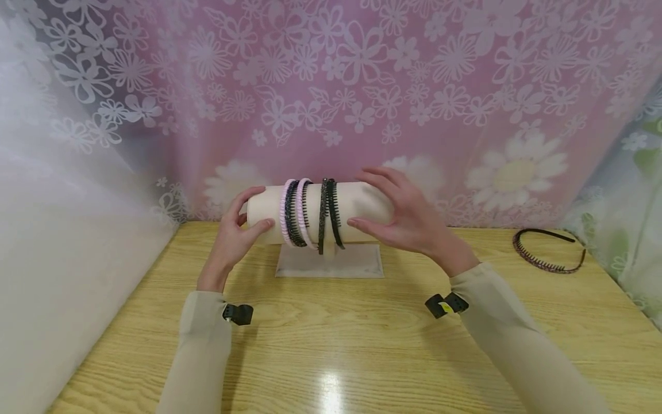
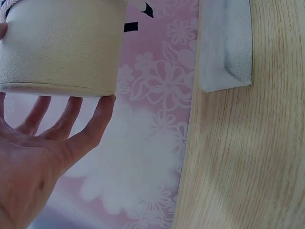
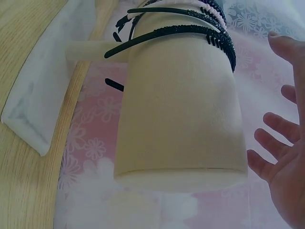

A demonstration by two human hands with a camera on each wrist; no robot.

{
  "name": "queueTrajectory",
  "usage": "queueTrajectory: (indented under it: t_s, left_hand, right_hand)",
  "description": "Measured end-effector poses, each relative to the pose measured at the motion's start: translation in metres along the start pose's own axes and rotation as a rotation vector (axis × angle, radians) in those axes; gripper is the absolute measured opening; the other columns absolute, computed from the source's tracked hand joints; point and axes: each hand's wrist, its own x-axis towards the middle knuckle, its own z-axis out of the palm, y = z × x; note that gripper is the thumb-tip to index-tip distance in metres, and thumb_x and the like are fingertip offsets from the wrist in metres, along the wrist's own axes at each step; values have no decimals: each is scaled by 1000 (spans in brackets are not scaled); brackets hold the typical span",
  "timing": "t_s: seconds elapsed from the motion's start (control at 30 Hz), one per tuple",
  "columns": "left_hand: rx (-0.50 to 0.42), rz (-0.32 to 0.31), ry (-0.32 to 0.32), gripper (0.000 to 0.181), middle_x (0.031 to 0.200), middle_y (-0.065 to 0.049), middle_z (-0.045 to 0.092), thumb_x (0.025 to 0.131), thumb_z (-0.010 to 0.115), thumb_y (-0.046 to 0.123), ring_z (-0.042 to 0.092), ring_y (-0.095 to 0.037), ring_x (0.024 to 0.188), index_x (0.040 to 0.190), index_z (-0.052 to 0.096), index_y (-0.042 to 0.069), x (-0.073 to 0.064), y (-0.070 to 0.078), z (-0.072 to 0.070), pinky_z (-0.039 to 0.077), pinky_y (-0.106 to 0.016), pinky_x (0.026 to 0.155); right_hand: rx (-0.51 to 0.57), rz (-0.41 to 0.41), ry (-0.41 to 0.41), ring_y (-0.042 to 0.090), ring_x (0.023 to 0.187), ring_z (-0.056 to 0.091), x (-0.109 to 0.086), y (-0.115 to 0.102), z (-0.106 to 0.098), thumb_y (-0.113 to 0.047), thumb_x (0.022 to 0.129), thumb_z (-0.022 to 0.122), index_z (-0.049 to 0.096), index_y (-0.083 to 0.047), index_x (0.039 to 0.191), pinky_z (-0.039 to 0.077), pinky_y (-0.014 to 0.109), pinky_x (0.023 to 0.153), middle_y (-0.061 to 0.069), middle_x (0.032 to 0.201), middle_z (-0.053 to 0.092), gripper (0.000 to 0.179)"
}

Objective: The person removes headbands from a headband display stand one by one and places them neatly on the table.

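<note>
A cream padded roll on a headband display stand (image 1: 362, 198) lies sideways at the back of the table. Around its middle sit several toothed headbands: a pink ribbed one (image 1: 284, 213), a dark glittery one (image 1: 292, 221), another pink one (image 1: 301, 210) and two dark ones, including a black one (image 1: 333, 213). My left hand (image 1: 235, 233) grips the roll's left end, thumb on the front and fingers around the end rim (image 2: 57, 90). Beside the right end, my right hand (image 1: 405, 215) is spread, its fingers apart from the roll in the right wrist view.
On the wooden table (image 1: 289, 333), a dark toothed headband (image 1: 543, 264) lies at the far right. The stand's pale flat base (image 1: 331, 267) rests under the roll. A pink flowered curtain (image 1: 331, 86) hangs close behind the table's back edge.
</note>
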Motion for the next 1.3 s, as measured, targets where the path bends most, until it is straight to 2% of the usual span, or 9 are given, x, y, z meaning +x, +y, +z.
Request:
queueTrajectory:
  t_s: [0.3,0.53,0.7,0.93,1.13,1.3]
  left_hand:
    - [-2,3,-4,61,156,-2,38,95,72,18,59,-37,121,150,47,30,0,0,0,60,-27,76]
    - [-5,5,-12,62,158,-1,36,95,72,18,59,-37,120,150,48,30,-2,1,-1,60,-26,76]
    - [-12,1,-18,62,157,-2,36,95,71,17,58,-37,121,151,48,30,-4,2,-3,60,-26,77]
    - [-13,7,-19,61,158,-2,36,95,72,17,59,-37,119,151,48,29,-4,2,-4,61,-29,77]
    - [-11,11,-18,62,159,-1,34,95,72,17,59,-37,119,151,48,29,-4,2,-4,61,-31,78]
    - [-12,0,-16,62,159,0,34,95,73,18,59,-35,120,151,48,30,-4,1,-4,62,-36,81]
  right_hand:
    - [-3,2,-45,29,132,55,11,-1,8,-36,80,87,59,-15,142,53,47,97,13,143,57,71]
    - [1,41,-86,29,133,54,17,-7,13,-35,83,85,58,-15,142,49,53,104,12,143,56,68]
    - [-18,48,-102,30,135,52,21,-7,16,-37,84,84,58,-12,142,45,52,111,13,144,56,68]
    - [-65,143,-165,29,138,51,24,-9,20,-46,86,80,56,-17,145,44,55,111,10,147,54,71]
    - [-164,237,-256,30,141,48,28,-11,23,-58,87,74,52,-27,149,36,62,112,6,151,53,72]
    - [-226,268,-300,31,141,48,28,-12,25,-60,88,71,48,-31,152,34,63,113,6,151,53,74]
